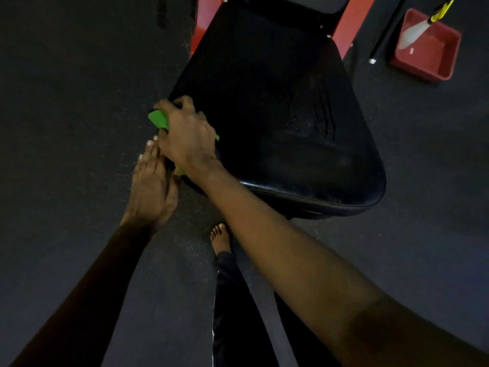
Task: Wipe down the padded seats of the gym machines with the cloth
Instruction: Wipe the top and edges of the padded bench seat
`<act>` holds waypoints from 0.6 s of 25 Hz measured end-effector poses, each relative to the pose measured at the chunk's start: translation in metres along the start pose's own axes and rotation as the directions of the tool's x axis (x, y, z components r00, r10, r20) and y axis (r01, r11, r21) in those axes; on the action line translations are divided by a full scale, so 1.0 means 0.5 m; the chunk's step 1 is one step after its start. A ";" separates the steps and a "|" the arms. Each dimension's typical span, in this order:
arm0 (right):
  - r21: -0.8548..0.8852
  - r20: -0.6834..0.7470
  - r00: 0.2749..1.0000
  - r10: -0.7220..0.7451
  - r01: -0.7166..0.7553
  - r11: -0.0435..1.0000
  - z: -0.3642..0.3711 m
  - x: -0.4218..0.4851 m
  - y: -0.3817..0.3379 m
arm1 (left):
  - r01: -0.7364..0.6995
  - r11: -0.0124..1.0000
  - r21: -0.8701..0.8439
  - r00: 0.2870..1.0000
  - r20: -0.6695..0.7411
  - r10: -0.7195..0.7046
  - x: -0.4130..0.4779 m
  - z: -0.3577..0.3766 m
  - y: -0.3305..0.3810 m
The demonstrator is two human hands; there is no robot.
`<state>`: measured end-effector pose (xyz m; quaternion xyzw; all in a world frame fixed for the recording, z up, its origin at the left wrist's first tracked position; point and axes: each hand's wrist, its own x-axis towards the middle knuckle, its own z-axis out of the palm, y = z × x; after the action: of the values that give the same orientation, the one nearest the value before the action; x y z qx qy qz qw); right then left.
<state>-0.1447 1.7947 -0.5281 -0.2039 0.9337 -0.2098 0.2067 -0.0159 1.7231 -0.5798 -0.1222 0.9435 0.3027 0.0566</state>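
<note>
The green cloth (158, 120) lies on the left edge of the black padded seat (277, 102), near its front corner, and most of it is covered. The right hand (188, 136) is on top of it, with the fingers curled over the cloth and over the edge of the seat, so it holds the cloth against the padding. The left hand (152, 186) is just beside it, lower, at the side of the seat; its fingers are straight and close together, and they touch the right hand. Behind the seat stands a red frame (352, 25). Further right, on the dark floor (79, 75), is a red tub (434, 59) with a spray bottle (415, 33) inside. One bare foot (220, 238) stands near the seat's front.
</note>
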 end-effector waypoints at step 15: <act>0.023 -0.102 0.986 0.132 -0.130 0.991 -0.004 -0.047 0.049 | 0.072 0.991 -0.110 0.994 -0.079 -0.081 -0.004 0.020 0.012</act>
<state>-0.1333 1.8265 -0.5312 -0.1291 0.9528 -0.2136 0.1730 -0.0151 1.7341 -0.5841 -0.1737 0.9221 0.3452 0.0220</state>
